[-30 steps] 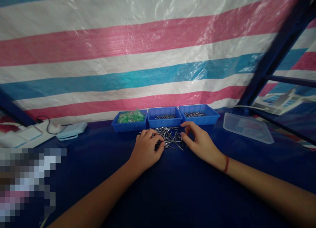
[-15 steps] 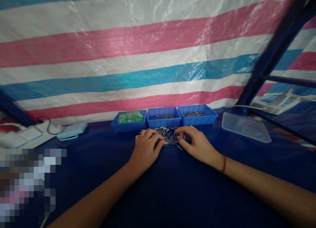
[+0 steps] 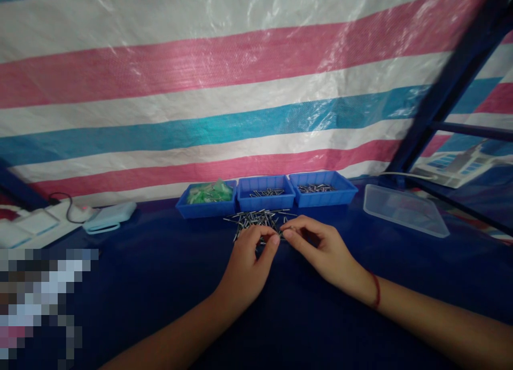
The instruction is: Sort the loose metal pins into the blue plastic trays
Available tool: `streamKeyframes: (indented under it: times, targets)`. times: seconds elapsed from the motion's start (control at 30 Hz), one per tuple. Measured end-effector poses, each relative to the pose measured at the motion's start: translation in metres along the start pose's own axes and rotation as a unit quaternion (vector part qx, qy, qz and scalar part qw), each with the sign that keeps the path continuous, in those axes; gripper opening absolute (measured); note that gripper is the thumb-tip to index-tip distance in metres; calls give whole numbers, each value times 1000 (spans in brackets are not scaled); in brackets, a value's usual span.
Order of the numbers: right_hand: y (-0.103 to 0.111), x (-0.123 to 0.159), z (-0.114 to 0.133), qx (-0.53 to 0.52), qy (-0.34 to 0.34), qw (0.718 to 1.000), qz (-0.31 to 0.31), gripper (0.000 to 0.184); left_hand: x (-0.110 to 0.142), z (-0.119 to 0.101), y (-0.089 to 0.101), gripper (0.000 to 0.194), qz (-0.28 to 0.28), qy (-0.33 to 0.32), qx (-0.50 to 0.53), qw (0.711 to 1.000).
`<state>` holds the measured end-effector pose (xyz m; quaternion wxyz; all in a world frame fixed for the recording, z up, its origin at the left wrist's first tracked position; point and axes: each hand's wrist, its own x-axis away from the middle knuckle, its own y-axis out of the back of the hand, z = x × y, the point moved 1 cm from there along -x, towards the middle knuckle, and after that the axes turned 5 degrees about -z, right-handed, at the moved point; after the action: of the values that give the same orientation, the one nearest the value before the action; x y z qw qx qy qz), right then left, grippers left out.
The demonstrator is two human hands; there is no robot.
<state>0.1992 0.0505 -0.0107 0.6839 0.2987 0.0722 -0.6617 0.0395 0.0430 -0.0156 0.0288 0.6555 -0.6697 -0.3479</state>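
Note:
A loose pile of thin silver metal pins that look like blind rivets (image 3: 262,218) lies on the dark blue tabletop (image 3: 256,316). Just in front of it, my left hand (image 3: 252,255) is closed, thumb against fingers. My right hand (image 3: 320,244) also pinches, its fingertips almost meeting the left ones. Something small seems to be between the right fingertips, too small to make out; whatever the left fingers hold is hidden. Behind the pile, the middle blue bin (image 3: 266,201) and the right blue bin (image 3: 326,198) hold similar metal pins.
The left blue bin (image 3: 206,209) contains green plastic bags (image 3: 210,191). A clear plastic lid (image 3: 404,210) lies to the right. On the left are a light-blue case (image 3: 110,216) and a white power strip (image 3: 44,223). Behind hangs a striped sheet (image 3: 224,108), beside a blue frame post (image 3: 444,87).
Both hands have drawn back from the pile towards me and closer together. The fingertips are now nearly touching, and more of the metal pins show. The view has shifted slightly.

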Motion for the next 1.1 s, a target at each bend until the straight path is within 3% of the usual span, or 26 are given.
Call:
streamKeyframes:
  times: [0.23, 0.5, 0.67, 0.8, 0.87, 0.93, 1.03, 1.1]
  targets:
    - [0, 1, 4, 3, 24, 1000, 3, 13, 1, -1, 0, 12, -1, -27, 4, 1000]
    - [0, 1, -2, 6, 6, 1000, 3, 14, 3, 0, 3, 7, -55, -20, 4, 998]
    - [-3, 2, -4, 23, 20, 999, 44, 15, 3, -2, 5, 6, -75, -41, 6, 996]
    - [-3, -2, -6, -1, -8, 997, 75, 19, 2, -1, 5, 9, -74, -53, 0, 996]
    - [2, -9, -9, -9, -30, 999, 25, 21, 1, 1, 5, 18, -81, -46, -7, 996]
    - [13, -18, -16, -12, -57, 996, -71, 24, 2, 3, 5, 25, -90, -36, -14, 995]
    - [32, -34, -34, -25, -120, 965, -233, 29, 2, 4, 5, 24, -83, -34, -21, 996]
    - [44, -42, -47, -23, -147, 946, -287, 33, 1, 4, 5, 20, -69, -40, -28, 996]
